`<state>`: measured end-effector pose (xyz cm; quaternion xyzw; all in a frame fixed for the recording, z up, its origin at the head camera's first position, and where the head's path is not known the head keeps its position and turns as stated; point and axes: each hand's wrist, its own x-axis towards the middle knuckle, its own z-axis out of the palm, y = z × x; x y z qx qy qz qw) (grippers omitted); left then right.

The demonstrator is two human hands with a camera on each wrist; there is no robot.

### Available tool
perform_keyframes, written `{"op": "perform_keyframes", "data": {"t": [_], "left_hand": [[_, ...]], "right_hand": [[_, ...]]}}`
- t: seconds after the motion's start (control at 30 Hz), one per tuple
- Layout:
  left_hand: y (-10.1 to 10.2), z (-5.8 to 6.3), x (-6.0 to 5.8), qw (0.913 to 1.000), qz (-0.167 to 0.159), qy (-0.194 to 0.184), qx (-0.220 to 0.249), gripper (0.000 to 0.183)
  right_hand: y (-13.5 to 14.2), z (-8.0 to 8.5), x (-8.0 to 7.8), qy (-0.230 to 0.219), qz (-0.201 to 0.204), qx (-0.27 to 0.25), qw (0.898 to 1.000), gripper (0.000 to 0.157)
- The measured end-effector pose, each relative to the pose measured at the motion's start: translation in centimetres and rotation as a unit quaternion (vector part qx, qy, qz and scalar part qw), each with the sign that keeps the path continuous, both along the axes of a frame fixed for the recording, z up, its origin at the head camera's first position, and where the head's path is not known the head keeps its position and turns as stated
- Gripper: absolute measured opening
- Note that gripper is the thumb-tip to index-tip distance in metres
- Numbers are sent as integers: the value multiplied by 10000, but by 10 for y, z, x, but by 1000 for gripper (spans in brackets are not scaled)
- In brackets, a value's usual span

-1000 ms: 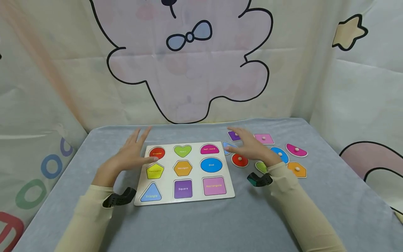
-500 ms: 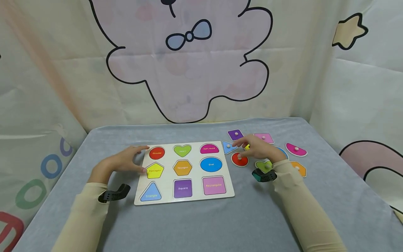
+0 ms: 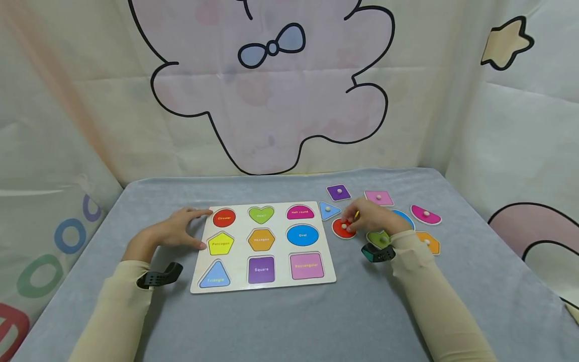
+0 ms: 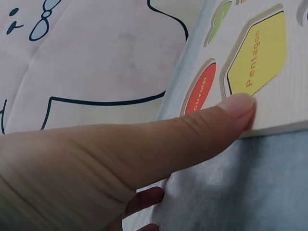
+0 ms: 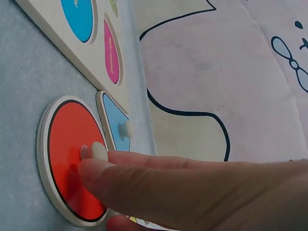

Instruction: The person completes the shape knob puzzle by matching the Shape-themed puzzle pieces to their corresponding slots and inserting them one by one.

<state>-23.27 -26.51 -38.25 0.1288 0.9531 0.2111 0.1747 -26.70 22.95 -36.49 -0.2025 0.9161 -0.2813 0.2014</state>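
A wooden shape puzzle board (image 3: 282, 266) lies in front of me, with labelled, coloured recesses. My left hand (image 3: 172, 234) touches its left side; the straight thumb (image 4: 207, 126) rests on the edge beside the yellow pentagon recess (image 4: 264, 48), and the forefinger reaches the far left corner. Right of the board, my right hand (image 3: 373, 217) pinches the pale knob (image 5: 99, 151) of a red circular puzzle piece (image 5: 67, 130) between thumb and finger. The piece lies close over the cloth. Beside it is a blue triangle piece (image 3: 323, 210). A yellow piece is mostly hidden under the right hand.
Several more knobbed pieces lie around the right hand: a purple square (image 3: 333, 192), a pink rectangle (image 3: 384, 199), a magenta half round (image 3: 418, 213), a blue oval (image 3: 405, 216), an orange hexagon (image 3: 433, 246) and a green heart (image 3: 374, 238). Printed curtains (image 3: 271, 110) stand behind the grey cloth (image 3: 253, 327).
Both hands have come down from above the table. The left has settled against the board's left edge; the right has closed its fingertips on the red circle's knob.
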Motion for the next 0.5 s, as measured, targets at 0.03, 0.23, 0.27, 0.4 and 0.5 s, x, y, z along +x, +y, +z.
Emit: {"op": "perform_keyframes", "data": {"t": [0.03, 0.23, 0.27, 0.4, 0.5], "left_hand": [[-1, 0, 0, 10000, 12, 6, 9, 101], [-5, -2, 1, 9999, 69, -11, 126, 103], [-6, -2, 1, 9998, 65, -12, 164, 103], [-7, -4, 0, 9995, 46, -17, 321, 101], [-8, -5, -1, 9993, 24, -13, 369, 101]], "right_hand": [[0, 0, 0, 20, 8, -6, 10000, 9], [0, 0, 1, 79, 0, -47, 10000, 7], [0, 0, 1, 67, -7, -56, 10000, 6], [-1, 0, 2, 27, -37, -102, 9999, 5], [-1, -1, 1, 16, -20, -155, 9999, 5]]}}
